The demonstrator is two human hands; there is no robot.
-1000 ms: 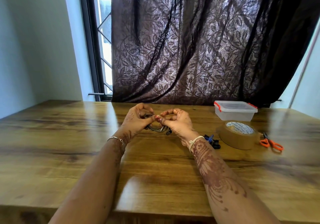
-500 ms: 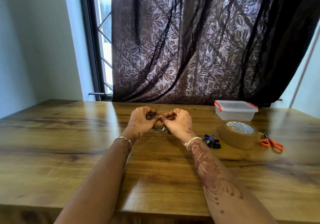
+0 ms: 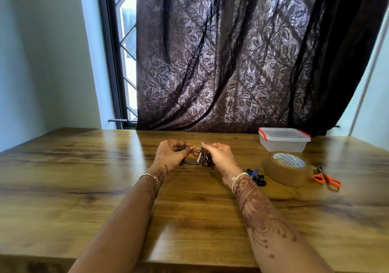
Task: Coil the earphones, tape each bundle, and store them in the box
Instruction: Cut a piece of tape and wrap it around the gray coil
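Above wooden table [image 3: 189,220], left hand [image 3: 170,154] and right hand [image 3: 221,156] fingers pinch earphone coil [image 3: 189,164], lying crosswise.

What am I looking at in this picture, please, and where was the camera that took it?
There is no machine here: a person works with bare hands, and the only camera is worn on that person's head, looking forward and down. That is why both arms reach in from the bottom edge.

The left hand and the right hand together hold a coiled pair of dark earphones over the wooden table, with fingers curled round the coil.

On the table to the right lie a small blue and black bundle, probably more earphones, a roll of brown tape, orange-handled scissors and a clear plastic box with its lid on.

Behind the table a dark curtain hangs across a window.
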